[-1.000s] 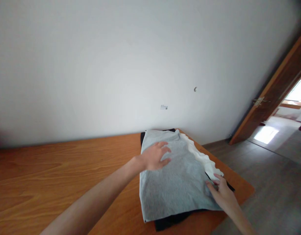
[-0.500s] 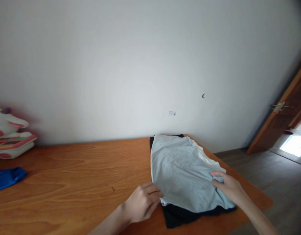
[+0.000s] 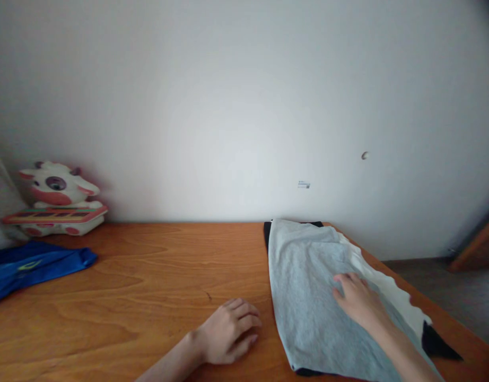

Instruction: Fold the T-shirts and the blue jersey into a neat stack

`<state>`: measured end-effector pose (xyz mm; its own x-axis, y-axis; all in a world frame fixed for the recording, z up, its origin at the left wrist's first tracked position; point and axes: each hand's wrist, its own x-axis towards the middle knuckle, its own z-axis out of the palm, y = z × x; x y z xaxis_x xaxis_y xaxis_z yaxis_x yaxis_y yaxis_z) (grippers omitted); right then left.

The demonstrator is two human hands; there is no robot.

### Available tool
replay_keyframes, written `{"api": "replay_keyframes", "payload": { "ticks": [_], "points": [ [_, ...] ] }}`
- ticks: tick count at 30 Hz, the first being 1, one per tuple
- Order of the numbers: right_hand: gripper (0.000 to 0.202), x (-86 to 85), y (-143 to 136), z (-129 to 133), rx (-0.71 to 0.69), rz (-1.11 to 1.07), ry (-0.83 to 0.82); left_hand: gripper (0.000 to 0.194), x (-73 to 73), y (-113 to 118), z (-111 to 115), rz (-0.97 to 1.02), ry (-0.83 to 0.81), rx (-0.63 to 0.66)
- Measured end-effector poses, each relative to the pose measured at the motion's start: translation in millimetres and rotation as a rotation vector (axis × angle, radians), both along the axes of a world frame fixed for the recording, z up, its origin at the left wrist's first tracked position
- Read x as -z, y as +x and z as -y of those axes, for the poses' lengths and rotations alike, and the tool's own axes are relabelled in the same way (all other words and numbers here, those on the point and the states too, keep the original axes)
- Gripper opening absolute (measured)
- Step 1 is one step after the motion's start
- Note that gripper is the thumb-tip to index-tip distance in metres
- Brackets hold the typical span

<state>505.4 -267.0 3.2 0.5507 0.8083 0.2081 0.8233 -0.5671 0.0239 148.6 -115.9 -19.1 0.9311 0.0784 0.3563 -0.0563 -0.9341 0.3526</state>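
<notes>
Lying along the right edge of the wood-grained desk (image 3: 160, 281), the soft, matte gray cloth (image 3: 302, 297) formed a roughly rectangular sheet, faintly creased. Its long axis ran from the back edge towards the front, the near end slanting rightward. Wavy-edged white fabric (image 3: 391, 284) showed along its right side, and smooth black fabric (image 3: 437, 342) poked out beneath. The right hand (image 3: 358, 298) was over the gray cloth, partly open, thumb and forefinger parted — whether it touched, I could not tell. The left hand (image 3: 232, 330) — loosely curled, gripping nothing — was just left of the cloth.
</notes>
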Motion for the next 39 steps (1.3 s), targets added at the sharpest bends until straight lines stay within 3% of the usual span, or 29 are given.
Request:
{"api": "replay_keyframes", "payload": {
  "ticks": [6,11,15,21,27,33,39],
  "points": [
    [0.030,9.5,-114.6,-96.8,-0.463,-0.225,0.252,0.032,8.5,-63.6,-56.7,-0.054,0.069,-0.544],
    [0.048,27.3,-208.0,-154.6,-0.579,-0.336,0.314,0.049,24.0,-105.9,-88.1,-0.140,0.069,-0.878],
    [0.054,52.2,-248.2,-176.9,-0.557,-0.368,0.289,0.055,28.1,-113.7,-85.8,-0.187,0.037,-0.936],
    [0.051,92.8,-245.1,-183.3,-0.636,-0.282,0.311,0.040,26.8,-110.6,-80.1,-0.043,-0.048,-0.941],
    [0.047,110.0,-231.1,-184.1,-0.752,-0.329,0.489,0.033,26.3,-118.6,-88.4,0.185,-0.152,-0.987],
    [0.054,115.9,-223.8,-189.0,-0.796,-0.494,0.580,0.038,29.8,-148.1,-105.3,0.008,-0.103,-1.388],
    [0.058,115.5,-219.6,-189.8,-0.764,-0.553,0.578,0.058,30.2,-194.8,-136.6,-0.177,-0.066,-1.620]
  ]
}}
